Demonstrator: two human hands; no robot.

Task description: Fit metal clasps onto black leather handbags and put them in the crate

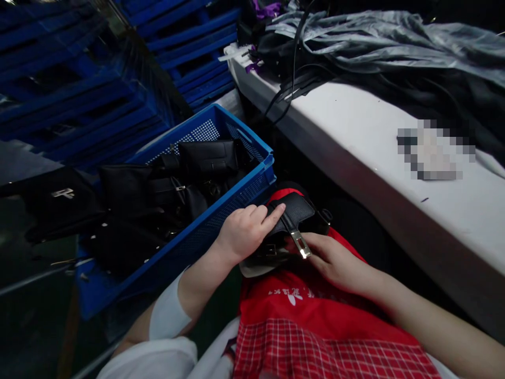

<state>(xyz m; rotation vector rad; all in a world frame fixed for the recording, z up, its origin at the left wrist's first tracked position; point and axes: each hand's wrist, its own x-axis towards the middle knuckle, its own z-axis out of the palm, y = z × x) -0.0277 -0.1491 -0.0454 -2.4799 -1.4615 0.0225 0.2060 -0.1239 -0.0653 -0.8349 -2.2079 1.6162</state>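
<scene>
A small black leather bag (pixel 294 213) with a metal clasp (pixel 300 245) lies on my lap, on a red apron (pixel 315 321). My left hand (pixel 246 231) rests on the bag's left side, fingers curled, index finger stretched over its flap. My right hand (pixel 333 258) holds the bag from the right, thumb and fingers pinched at the metal clasp.
A blue plastic crate (pixel 244 192) with several black bags stands at my left. Stacked blue crates (pixel 79 79) fill the back left. A white table (pixel 374 158) at the right carries grey plastic wrapping (pixel 394 42) and black straps (pixel 288 84).
</scene>
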